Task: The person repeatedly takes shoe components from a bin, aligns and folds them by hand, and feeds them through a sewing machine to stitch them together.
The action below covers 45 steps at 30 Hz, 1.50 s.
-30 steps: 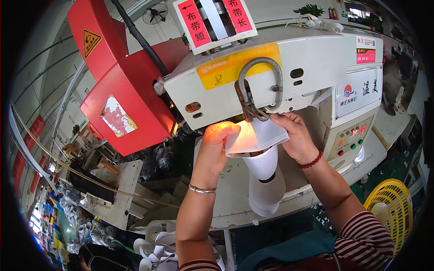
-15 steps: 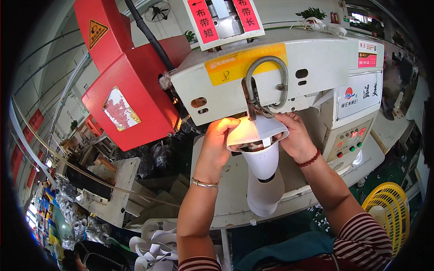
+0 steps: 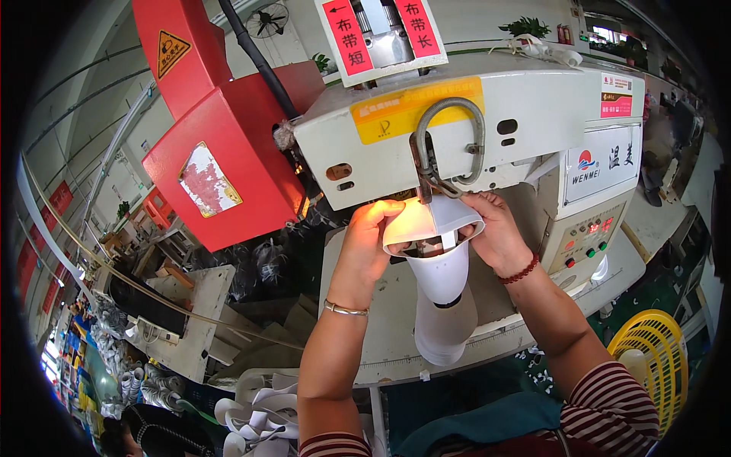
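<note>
White fabric sleeve held at the machine head.
Left hand and right hand pinch its opening rim, spreading it taut beneath the metal hook for alignment.

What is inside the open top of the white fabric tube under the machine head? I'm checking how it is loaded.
Inside the white fabric tube, a metal part of the grey machine head shows at the opening. Left hand and right hand hold the rim; deeper down is hidden.

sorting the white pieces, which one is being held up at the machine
The white piece gripped by the left hand and right hand under the machine head. The others lie heaped low down, untouched.
</note>
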Tool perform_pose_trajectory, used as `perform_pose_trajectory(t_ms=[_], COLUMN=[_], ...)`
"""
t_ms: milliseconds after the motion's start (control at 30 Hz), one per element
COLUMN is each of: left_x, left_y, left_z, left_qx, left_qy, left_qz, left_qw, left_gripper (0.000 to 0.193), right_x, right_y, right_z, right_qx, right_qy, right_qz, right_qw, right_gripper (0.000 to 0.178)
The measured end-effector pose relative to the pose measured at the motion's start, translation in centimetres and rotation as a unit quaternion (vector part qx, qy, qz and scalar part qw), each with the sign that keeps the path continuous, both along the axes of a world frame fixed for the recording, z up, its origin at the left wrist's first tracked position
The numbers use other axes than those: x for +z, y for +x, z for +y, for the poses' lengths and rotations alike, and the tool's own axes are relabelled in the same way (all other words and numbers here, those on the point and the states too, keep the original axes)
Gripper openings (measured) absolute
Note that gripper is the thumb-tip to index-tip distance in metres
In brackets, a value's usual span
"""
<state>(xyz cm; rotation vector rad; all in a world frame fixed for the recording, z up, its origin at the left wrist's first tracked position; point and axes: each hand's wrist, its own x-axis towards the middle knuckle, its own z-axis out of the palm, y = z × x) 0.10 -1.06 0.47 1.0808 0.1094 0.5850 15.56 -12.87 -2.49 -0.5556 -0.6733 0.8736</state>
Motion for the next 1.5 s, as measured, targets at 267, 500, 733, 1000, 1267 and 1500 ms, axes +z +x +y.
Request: perform_pose_trajectory(t_ms=[267, 500, 733, 1000, 1267, 1500], left_x=[-0.5, -2.1, -3.5, -6.8, -6.9, -8.3], left_y=[0.3, 0.6, -0.6, -1.0, -0.9, 1.2], left_z=[0.1, 1.1, -0.1, -1.0, -2.1, -2.3], left_qx=[0.020, -0.003, -0.008, 0.030, 0.072, 0.107], left_qy=[-0.021, -0.071, -0.100, -0.047, -0.009, -0.015], left_qz=[0.022, 0.019, 0.018, 0.038, 0.033, 0.028], left_qw=[0.999, 0.997, 0.995, 0.998, 0.997, 0.994], left_gripper=[0.021, 0.020, 0.023, 0.031, 0.023, 0.020], right_x=[0.0, -1.0, -3.2, -6.2, -9.0, -7.3], right_y=[-0.3, 0.1, 0.2, 0.1, 2.6, 1.1], right_z=[0.6, 1.1, 1.6, 0.7, 1.1, -0.3], right_qx=[-0.024, -0.010, -0.086, -0.036, -0.005, -0.032], right_qy=[-0.058, -0.115, -0.151, -0.098, -0.144, -0.197], right_qz=[0.030, 0.000, -0.088, -0.171, -0.119, -0.143], right_qw=[0.998, 0.993, 0.981, 0.980, 0.982, 0.969], right_gripper=[0.016, 0.022, 0.026, 0.027, 0.029, 0.038])
